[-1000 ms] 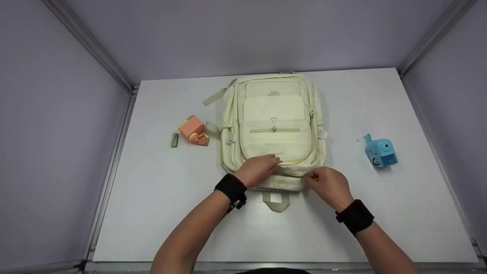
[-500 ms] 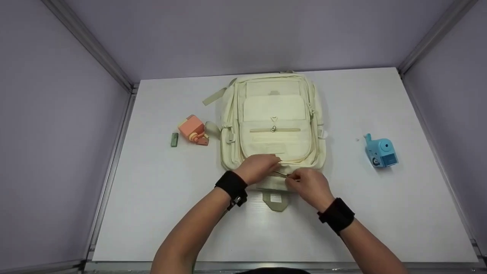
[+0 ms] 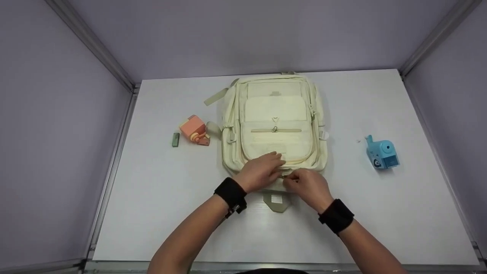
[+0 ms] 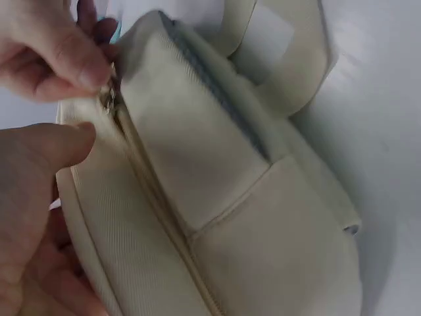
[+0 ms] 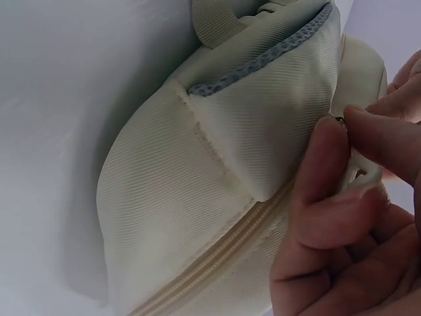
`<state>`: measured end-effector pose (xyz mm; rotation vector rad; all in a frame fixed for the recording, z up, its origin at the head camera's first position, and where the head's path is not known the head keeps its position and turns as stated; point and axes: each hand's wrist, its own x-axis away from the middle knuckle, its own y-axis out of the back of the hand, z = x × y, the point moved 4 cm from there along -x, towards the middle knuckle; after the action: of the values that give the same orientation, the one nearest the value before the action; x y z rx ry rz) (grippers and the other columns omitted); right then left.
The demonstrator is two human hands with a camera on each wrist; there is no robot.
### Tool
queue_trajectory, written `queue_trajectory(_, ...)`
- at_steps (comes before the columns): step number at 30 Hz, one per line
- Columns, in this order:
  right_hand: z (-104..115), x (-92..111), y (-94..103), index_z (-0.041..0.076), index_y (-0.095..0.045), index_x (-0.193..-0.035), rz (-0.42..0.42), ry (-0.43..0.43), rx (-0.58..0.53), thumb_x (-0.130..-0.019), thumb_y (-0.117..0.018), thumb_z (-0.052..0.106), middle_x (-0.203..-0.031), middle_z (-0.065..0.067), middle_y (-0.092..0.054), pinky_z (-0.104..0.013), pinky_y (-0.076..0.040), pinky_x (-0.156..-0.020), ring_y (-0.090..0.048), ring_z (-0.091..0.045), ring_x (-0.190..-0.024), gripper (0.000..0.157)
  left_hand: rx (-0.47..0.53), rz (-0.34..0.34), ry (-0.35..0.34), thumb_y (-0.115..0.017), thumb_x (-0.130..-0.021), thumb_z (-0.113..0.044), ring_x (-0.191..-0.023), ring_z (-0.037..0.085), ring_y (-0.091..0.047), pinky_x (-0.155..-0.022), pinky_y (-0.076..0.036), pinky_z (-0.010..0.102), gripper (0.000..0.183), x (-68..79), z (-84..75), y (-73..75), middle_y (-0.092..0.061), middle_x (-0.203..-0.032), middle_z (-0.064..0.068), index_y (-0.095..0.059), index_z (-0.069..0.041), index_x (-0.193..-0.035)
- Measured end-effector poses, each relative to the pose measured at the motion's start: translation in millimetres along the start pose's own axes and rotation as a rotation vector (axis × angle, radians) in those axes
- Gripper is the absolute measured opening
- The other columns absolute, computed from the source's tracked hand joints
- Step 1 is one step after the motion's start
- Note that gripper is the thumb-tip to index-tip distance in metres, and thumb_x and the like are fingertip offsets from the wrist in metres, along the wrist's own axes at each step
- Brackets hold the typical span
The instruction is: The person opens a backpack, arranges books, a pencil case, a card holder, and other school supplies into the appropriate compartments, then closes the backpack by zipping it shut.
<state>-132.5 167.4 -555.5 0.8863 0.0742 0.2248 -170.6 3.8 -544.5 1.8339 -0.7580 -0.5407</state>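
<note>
The backpack (image 3: 276, 110) lies with its front up on the bench (image 3: 144, 213), around the middle and nearer to the far edge, its webbing loop (image 3: 269, 205) pointing to the person. In my judgement, the step in hand is to work the zipper (image 4: 174, 237) along the near end. The right hand (image 3: 310, 186) has thumb and forefinger closed together on the small zipper pull (image 4: 108, 99). The left hand (image 3: 260, 171) is rather relaxed, its fingers almost straight across the lower edge and the thumb apart from them; it seems to steady the cloth. Whether the zipper is being opened or closed, I cannot tell.

The next move, I think, calls for an even pull along the track, with the cloth kept tight so that no fold gets caught.

The bench is white and smooth. To the left of the backpack are an orange sharpener (image 3: 193, 127) and, just beside it, a green block (image 3: 175, 139); well apart on the right stands a blue sharpener (image 3: 381, 153). Plain greyish-lilac walls (image 3: 243, 34) with metal corner bars (image 3: 91, 43) enclose the place.
</note>
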Motion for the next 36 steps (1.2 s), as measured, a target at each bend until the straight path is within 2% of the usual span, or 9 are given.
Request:
queue_trajectory(2, -2.1, 1.7, 1.4, 0.022, -0.079, -0.076, -0.009, -0.009, 0.003, -0.089, -0.077, 0.019, -0.070, 0.014, -0.067, -0.031, -0.048, -0.059, -0.058, -0.006, -0.061, 0.014, -0.062, -0.107, -0.042, -0.063, -0.103, -0.023, -0.133, 0.020, -0.054, -0.105, -0.047, 0.031, 0.031, 6.9, -9.3, 2.1, -0.063, -0.137, 0.005, -0.068, -0.014, -0.132)
queue_trajectory(5, -4.8, 4.4, 1.9, 0.022, -0.078, -0.074, -0.012, -0.023, -0.006, -0.089, -0.077, 0.019, -0.069, 0.014, -0.067, -0.031, -0.049, -0.058, -0.059, -0.006, -0.060, 0.014, -0.130, -0.285, -0.098, -0.066, -0.100, -0.017, -0.115, 0.016, -0.063, -0.093, -0.052, 0.026, 0.024, 20.9, -22.8, 1.7, -0.068, -0.120, 0.001, -0.072, -0.014, -0.123)
queue_trajectory(8, -5.4, 7.5, 0.7, 0.024, -0.075, -0.072, -0.005, -0.033, -0.033, -0.089, -0.077, 0.021, -0.065, 0.015, -0.064, -0.030, -0.047, -0.056, -0.058, -0.007, -0.058, 0.018, -0.145, -0.371, -0.090, -0.069, -0.097, -0.016, -0.098, 0.014, -0.066, -0.081, -0.054, 0.024, 0.020, 34.1, -30.5, -7.1, -0.070, -0.105, -0.003, -0.075, -0.016, -0.117)
queue_trajectory(15, 0.2, 11.8, -4.6, 0.023, -0.079, -0.081, 0.009, -0.008, -0.072, -0.091, -0.077, 0.021, -0.074, 0.013, -0.066, -0.029, -0.047, -0.058, -0.057, -0.007, -0.063, 0.010, -0.038, -0.292, 0.026, -0.075, -0.093, -0.017, -0.100, 0.015, -0.065, -0.082, -0.053, 0.025, 0.032, 34.9, -32.6, -35.4, -0.070, -0.110, -0.002, -0.070, -0.015, -0.124)
queue_trajectory(21, 6.2, 13.8, -6.9, 0.026, -0.079, -0.087, 0.045, 0.059, -0.075, -0.097, -0.073, 0.029, -0.078, 0.014, -0.064, -0.029, -0.048, -0.061, -0.057, -0.006, -0.068, 0.012, 0.057, -0.322, 0.100, -0.073, -0.095, -0.012, -0.096, 0.016, -0.066, -0.083, -0.053, 0.025, 0.016, 28.7, -28.9, -40.2, -0.069, -0.100, -0.001, -0.072, -0.013, -0.110)
queue_trajectory(26, 6.9, 11.8, 8.3, 0.018, -0.081, -0.099, -0.135, 0.246, 0.011, -0.092, -0.077, 0.019, -0.091, 0.007, -0.069, -0.034, -0.051, -0.071, -0.063, -0.013, -0.082, 0.008, 0.073, -0.363, 0.145, -0.071, -0.096, -0.011, -0.090, 0.015, -0.068, -0.080, -0.054, 0.026, 0.005, 30.0, -24.7, -35.8, -0.071, -0.094, -0.001, -0.073, -0.013, -0.101)
queue_trajectory(30, -1.1, 4.7, 10.3, 0.007, -0.072, -0.121, -0.245, 0.398, 0.211, -0.080, -0.083, 0.006, -0.113, -0.009, -0.066, -0.049, -0.048, -0.090, -0.060, -0.031, -0.106, 0.042, 0.099, -0.369, 0.183, -0.072, -0.091, -0.006, -0.084, 0.014, -0.067, -0.073, -0.053, 0.027, 0.008, 29.6, -23.1, -34.7, -0.068, -0.090, -0.001, -0.069, -0.013, -0.095)
queue_trajectory(33, -10.0, -0.4, 4.2, 0.005, -0.068, -0.123, -0.222, 0.412, 0.270, -0.077, -0.087, 0.005, -0.115, -0.012, -0.063, -0.050, -0.047, -0.093, -0.059, -0.033, -0.108, 0.050, 0.113, -0.364, 0.198, -0.070, -0.090, -0.006, -0.083, 0.014, -0.067, -0.071, -0.053, 0.027, 0.007, 29.3, -23.1, -36.8, -0.067, -0.089, -0.001, -0.069, -0.013, -0.093)
queue_trajectory(36, -16.9, -3.7, 0.7, 0.005, -0.069, -0.109, -0.225, 0.391, 0.253, -0.077, -0.088, 0.003, -0.105, -0.010, -0.064, -0.046, -0.050, -0.086, -0.060, -0.031, -0.098, 0.037, 0.116, -0.375, 0.194, -0.070, -0.093, -0.008, -0.085, 0.014, -0.068, -0.073, -0.053, 0.026, 0.007, 30.4, -23.2, -39.5, -0.069, -0.092, -0.002, -0.071, -0.014, -0.096)
